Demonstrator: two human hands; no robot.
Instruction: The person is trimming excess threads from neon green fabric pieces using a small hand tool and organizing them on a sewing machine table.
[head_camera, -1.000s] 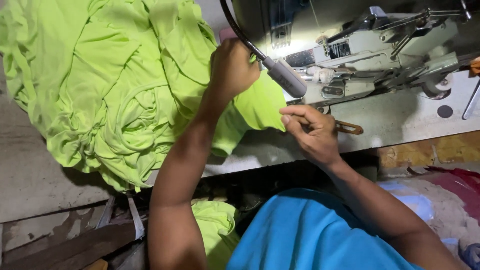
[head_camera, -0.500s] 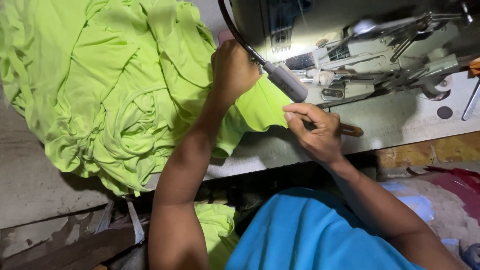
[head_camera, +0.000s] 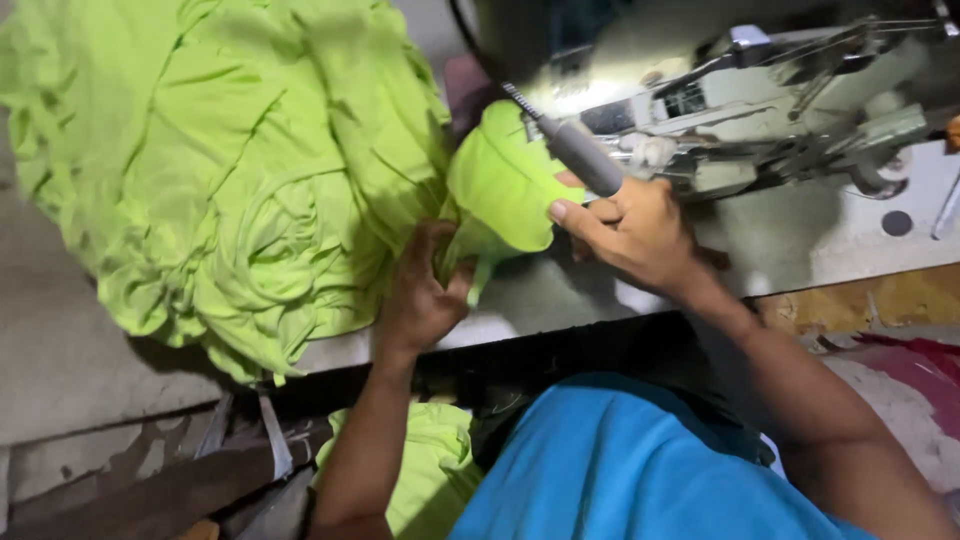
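Nearest, the left hand (head_camera: 425, 295) has dropped from the heap's top to the table (head_camera: 560, 290) edge, pinching one crumpled lime-green knit fabric piece (head_camera: 500, 190). The right hand (head_camera: 630, 228) has moved leftward, gripping that piece's other edge. Behind lie one large lime-green fabric heap (head_camera: 220, 170) and one grey sewing machine (head_camera: 760, 110).

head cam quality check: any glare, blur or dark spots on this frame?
Head view: glare blows out the sewing machine near its lamp; left hand and right hand are slightly soft; deep shadow under the table edge; green fabric pile evenly lit.
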